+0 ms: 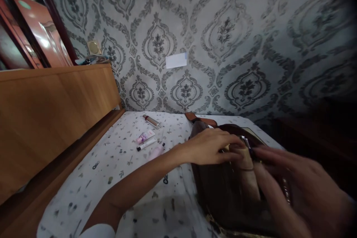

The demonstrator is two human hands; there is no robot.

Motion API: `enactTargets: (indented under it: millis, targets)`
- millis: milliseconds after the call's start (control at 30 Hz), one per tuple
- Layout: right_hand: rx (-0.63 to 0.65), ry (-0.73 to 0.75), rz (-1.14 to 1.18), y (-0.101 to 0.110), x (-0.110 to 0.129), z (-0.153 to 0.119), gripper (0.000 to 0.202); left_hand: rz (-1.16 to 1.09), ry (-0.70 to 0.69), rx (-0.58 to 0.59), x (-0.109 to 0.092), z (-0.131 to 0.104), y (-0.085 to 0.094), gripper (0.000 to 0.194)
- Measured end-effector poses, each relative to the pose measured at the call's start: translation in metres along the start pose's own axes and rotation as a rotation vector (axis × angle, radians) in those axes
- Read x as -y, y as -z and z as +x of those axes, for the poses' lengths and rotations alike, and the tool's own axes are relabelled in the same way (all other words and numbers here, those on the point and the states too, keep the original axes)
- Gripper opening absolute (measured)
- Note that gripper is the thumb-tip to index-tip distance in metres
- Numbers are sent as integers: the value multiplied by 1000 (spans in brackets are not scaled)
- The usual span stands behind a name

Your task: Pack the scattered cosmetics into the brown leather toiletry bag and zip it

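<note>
Both hands at a brown bag [223,193] on the bed [117,163].

I see the bag near the bed's right edge, with open sheet to its left up to the tubes [146,139]. My left hand [212,147] lies palm-down, fingers curled on the bag's top opening; my right hand [301,189], blurred, pinches its rim.
</note>
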State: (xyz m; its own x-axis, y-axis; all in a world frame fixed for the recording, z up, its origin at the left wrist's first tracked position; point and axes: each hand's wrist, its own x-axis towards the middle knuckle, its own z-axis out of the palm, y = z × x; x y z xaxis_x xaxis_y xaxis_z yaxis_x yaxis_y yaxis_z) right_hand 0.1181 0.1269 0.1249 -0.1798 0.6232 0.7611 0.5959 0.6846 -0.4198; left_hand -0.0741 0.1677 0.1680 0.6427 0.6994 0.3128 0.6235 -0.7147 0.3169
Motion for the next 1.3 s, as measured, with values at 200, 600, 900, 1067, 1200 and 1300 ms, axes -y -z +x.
enactTargets:
  millis: [200, 600, 900, 1067, 1200, 1300]
  targets:
    - [377, -169, 153, -1, -2, 28, 55, -72, 29, -138, 5, -18, 10, 29]
    - [286, -42, 60, -17, -8, 37, 44, 269, 1252, -95, 146, -173, 20, 20]
    - [368, -26, 63, -25, -19, 46, 39, 372, 1307, 45, 170, -174, 4, 45]
    - [311, -70, 161, -11, -19, 36, 39, 380, 1292, 90, 167, -188, 7, 46]
    - [304, -169, 242, 7, -15, 25, 39, 354, 1278, 121, 164, -203, 6, 37]
    - [248, -206, 281, 18, -15, 18, 33, 345, 1280, 102, 163, -213, 7, 35]
